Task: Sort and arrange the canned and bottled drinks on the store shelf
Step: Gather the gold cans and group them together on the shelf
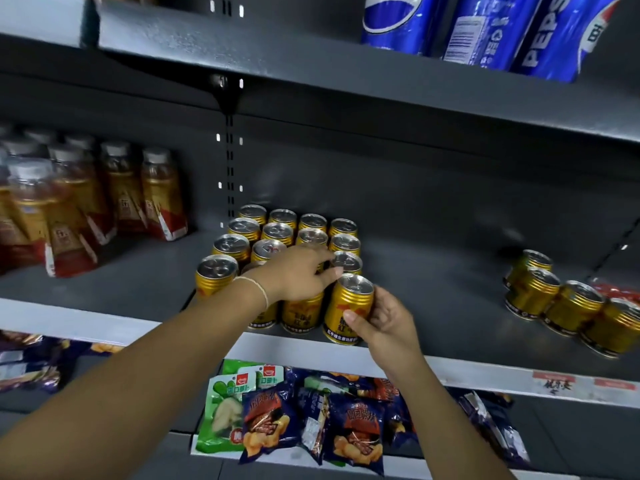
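In the middle of the frame a grey metal shelf [433, 289] carries a block of gold cans [277, 233], standing upright in four columns that run from the front edge toward the back panel, silver pull-tab tops facing up. At the block's front right corner, by the shelf's front edge, stands one gold can [349, 308]. The right hand [384, 320] grips it, thumb laid across its labelled front and fingers curled round its right side. The can leans slightly to the right in the frame. The left hand [301, 275], reaching in from the lower left with a thin thread bracelet [258, 289] at the wrist, lies open over the tops of the front cans. Its fingers stretch to the right, and the fingertips touch the lid of the can just behind the gripped one. Toward the right edge of the frame, well apart from the block, a second group of gold cans [568, 303] stands on the same shelf in a loose line. At the left edge, amber drink bottles [114, 195] with white caps are clustered together. In the upper right, blue Pepsi containers [485, 29] stand on the upper shelf [311, 64]. Below the hands, on a lower shelf, lie dark blue snack packets [356, 434] and, beside them on the left, green packets [223, 410].
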Demonstrator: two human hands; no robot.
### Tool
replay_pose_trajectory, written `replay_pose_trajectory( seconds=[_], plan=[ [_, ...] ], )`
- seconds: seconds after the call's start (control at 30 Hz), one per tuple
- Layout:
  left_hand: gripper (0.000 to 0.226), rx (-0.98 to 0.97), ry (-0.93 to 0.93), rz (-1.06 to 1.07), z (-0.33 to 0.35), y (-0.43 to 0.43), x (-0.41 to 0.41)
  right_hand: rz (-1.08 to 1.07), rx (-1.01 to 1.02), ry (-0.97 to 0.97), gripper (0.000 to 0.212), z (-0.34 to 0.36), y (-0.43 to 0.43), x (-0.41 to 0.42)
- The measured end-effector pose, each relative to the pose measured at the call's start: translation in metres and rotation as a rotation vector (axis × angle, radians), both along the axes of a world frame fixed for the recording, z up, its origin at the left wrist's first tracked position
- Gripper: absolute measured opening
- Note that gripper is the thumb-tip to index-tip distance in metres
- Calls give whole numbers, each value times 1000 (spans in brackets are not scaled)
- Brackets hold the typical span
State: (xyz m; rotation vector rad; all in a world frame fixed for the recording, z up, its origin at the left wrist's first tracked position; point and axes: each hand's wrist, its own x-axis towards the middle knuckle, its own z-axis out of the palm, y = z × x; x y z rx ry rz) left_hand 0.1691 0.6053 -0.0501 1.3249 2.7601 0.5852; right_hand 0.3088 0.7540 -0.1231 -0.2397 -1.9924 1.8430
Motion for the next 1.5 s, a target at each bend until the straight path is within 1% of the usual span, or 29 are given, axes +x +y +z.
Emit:
replay_pose_trajectory(
  seconds=[0.33, 0.67, 1.03, 1.1, 1.17, 1.2, 1.23, 1.27, 1.37, 1.4, 1.43, 1.5],
  plan=[
    [51, 45, 13, -13, -8, 1, -3, 32, 91, -6, 57, -7, -2, -3],
    [53, 58, 32, -17, -14, 3, -7, 11, 146, -4, 69, -15, 0, -7],
    [54, 59, 55, -12, -14, 4, -4, -4, 213, -52, 70, -16, -1, -4],
    [53, 41, 42, -15, -11, 5, -4, 26, 184, -49, 76, -13, 2, -3],
    [51, 28, 9, -19, -6, 6, -3, 30, 88, -69, 89, -9, 7, 0],
    [49, 31, 1, -16, -3, 8, -2, 14, 35, -84, 92, -5, 11, 1],
    [47, 44, 3, -12, 0, 11, 1, -15, -3, -96, 88, -2, 15, 3],
    [46, 65, 18, -11, 3, 15, 6, -52, -26, -98, 78, 0, 20, 3],
    [42, 129, 101, -50, 7, 39, 25, -174, -105, -46, 34, 4, 41, 5],
    [40, 141, 123, -73, 7, 51, 31, -217, -112, -27, 23, 7, 49, 7],
    [38, 151, 134, -93, 7, 64, 37, -256, -102, -21, 18, 10, 60, 10],
    [36, 180, 118, -121, 6, 91, 49, -318, -53, -40, 17, 19, 84, 18]
  ],
)
